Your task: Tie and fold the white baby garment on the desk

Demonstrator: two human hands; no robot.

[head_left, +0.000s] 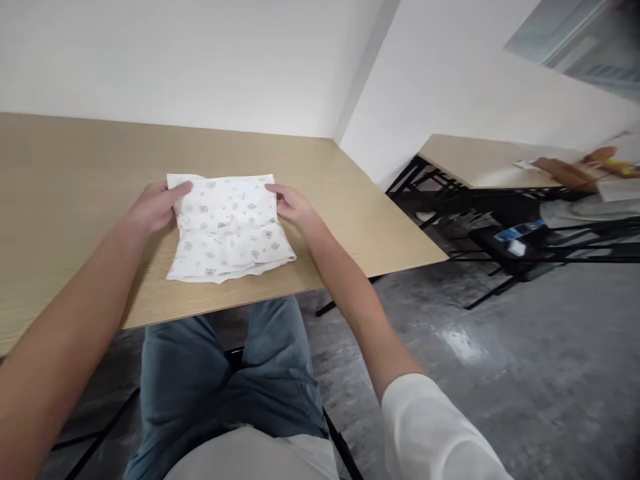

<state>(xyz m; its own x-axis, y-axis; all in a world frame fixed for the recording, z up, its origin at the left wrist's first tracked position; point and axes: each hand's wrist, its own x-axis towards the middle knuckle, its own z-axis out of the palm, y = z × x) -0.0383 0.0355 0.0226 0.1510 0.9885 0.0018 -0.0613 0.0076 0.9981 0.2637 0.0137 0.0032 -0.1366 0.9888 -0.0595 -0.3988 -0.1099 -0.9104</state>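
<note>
A folded white cloth with a small scattered print lies on the wooden table in front of me. Its far edge is in both my hands, and its near edge shows several loose layers. My left hand pinches the far left corner, thumb on top and the other fingers underneath. At the far right corner my right hand grips the cloth the same way. The fingers under the fabric are partly hidden.
A white wall rises behind the table. To the right stands a second table, where another person's arm rests. A black chair there bears a blue packet. Grey floor lies below.
</note>
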